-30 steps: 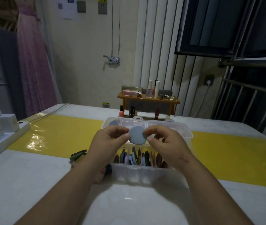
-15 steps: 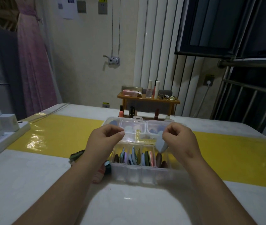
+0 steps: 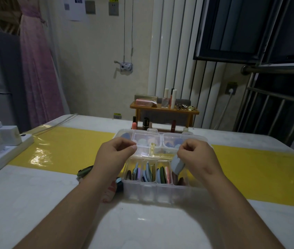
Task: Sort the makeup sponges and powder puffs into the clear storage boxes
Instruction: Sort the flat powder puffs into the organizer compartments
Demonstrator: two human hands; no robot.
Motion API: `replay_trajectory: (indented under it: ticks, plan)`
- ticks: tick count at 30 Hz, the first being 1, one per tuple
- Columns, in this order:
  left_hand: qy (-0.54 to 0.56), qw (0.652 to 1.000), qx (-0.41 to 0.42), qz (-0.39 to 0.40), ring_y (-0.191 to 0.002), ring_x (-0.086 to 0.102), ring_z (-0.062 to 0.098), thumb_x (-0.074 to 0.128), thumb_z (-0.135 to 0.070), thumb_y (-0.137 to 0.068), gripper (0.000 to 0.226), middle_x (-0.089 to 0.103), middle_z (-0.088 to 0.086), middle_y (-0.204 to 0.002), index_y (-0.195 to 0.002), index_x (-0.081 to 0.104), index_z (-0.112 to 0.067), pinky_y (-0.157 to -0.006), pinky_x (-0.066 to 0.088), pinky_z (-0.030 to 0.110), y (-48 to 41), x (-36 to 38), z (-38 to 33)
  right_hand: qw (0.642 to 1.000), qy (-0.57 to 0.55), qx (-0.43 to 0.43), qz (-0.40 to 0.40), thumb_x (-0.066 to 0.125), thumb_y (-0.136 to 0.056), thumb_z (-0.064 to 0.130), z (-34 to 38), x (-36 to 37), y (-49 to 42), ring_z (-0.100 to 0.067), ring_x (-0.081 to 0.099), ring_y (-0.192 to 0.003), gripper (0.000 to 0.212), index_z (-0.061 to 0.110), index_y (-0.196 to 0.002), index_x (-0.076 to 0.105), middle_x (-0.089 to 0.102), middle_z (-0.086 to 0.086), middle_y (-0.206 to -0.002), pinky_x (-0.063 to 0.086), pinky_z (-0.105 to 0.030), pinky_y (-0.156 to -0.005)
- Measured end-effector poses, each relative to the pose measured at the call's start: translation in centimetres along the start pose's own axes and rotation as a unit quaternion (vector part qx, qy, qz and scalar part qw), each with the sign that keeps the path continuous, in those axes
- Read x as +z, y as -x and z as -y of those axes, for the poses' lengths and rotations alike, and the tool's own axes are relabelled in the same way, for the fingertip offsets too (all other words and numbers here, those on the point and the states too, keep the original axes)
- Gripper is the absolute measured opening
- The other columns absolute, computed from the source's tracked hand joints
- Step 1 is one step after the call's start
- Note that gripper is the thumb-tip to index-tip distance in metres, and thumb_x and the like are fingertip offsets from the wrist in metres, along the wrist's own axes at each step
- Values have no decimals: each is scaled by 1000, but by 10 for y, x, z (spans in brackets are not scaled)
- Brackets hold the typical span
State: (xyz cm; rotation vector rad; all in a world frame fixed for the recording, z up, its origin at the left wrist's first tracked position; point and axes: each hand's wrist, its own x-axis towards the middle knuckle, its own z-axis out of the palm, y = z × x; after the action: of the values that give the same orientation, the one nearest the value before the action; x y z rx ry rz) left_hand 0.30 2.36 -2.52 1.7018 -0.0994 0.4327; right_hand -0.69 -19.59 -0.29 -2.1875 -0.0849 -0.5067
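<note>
— Where's the powder puff (image 3: 177, 165)?
— Pinched in my right hand (image 3: 196, 159), over the clear storage box's (image 3: 160, 193) near-right compartment; my left hand (image 3: 114, 157), curled, holds nothing.
— Risk?
— That compartment looks crowded; it may snag, tip out.

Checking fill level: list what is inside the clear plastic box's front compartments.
In the front compartments of the clear plastic box, thin puffs stand on edge: purple, blue, green, pink, brown. The right hand and its grey-blue round puff cover part of the rightmost one.
</note>
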Motion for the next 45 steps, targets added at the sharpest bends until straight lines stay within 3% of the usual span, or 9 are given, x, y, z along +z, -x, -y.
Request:
replay_trajectory:
  ticks: [4, 10, 19, 26, 33, 40, 45]
  plan:
    - [-4, 1000, -1, 0, -75, 66, 5, 72, -12, -86, 10, 72, -7, -79, -83, 75, -21, -68, 48, 21, 0, 1, 0, 1000, 3, -14, -27, 61, -81, 13, 1, -2, -1, -15, 46, -60, 20, 12, -61, 57, 55, 1, -63, 38, -32, -57]
    - [-10, 1000, -3, -2, -72, 64, -1, 71, -12, -86, 10, 72, -10, -80, -84, 74, -21, -65, 47, 15, 1, 1, -1, 1000, 12, -6, -23, 61, -83, 16, 2, 1, 0, -17, 49, -63, 19, 11, -64, 59, 57, -3, -65, 43, -36, -60]
    - [-8, 1000, -5, 0, -72, 64, 0, 72, -11, -86, 8, 72, -9, -80, -85, 75, -19, -65, 46, 16, 1, 1, -1, 999, 35, 4, 13, 61, -77, 25, 2, 2, 1, -19, 58, -66, 18, 20, -60, 65, 59, 3, -60, 54, -47, -68]
    - [-8, 1000, -7, 0, -73, 65, 1, 72, -12, -85, 10, 73, -8, -79, -83, 75, -21, -66, 48, 18, -1, 1, 0, 1000, 16, -7, 4, 65, -81, 17, 8, 1, 3, -13, 63, -73, 15, 22, -70, 73, 68, 3, -70, 54, -32, -66]
    - [-15, 1000, -8, 2, -72, 64, -1, 72, -12, -86, 8, 72, -7, -81, -86, 75, -20, -65, 47, 17, 0, 1, 0, 1000, 16, 3, 26, 66, -81, 18, 7, 2, 2, -12, 63, -72, 14, 22, -70, 75, 69, 4, -69, 54, -32, -65]
    - [-11, 1000, -11, 1, -76, 65, 4, 71, -12, -86, 6, 72, -6, -83, -87, 75, -17, -65, 47, 17, 0, 1, 0, 998, 1, 9, -57, 63, -79, 11, 8, -5, 1, -16, 55, -61, 20, 15, -60, 67, 62, 0, -61, 44, -31, -56]
    - [-10, 1000, -8, 1, -72, 65, 0, 72, -12, -86, 6, 73, -5, -80, -86, 76, -17, -65, 47, 18, -1, 0, 1, 998, 54, 33, 3, 64, -75, 16, 6, -2, 3, -22, 61, -66, 15, 14, -61, 66, 65, -4, -65, 54, -40, -63]
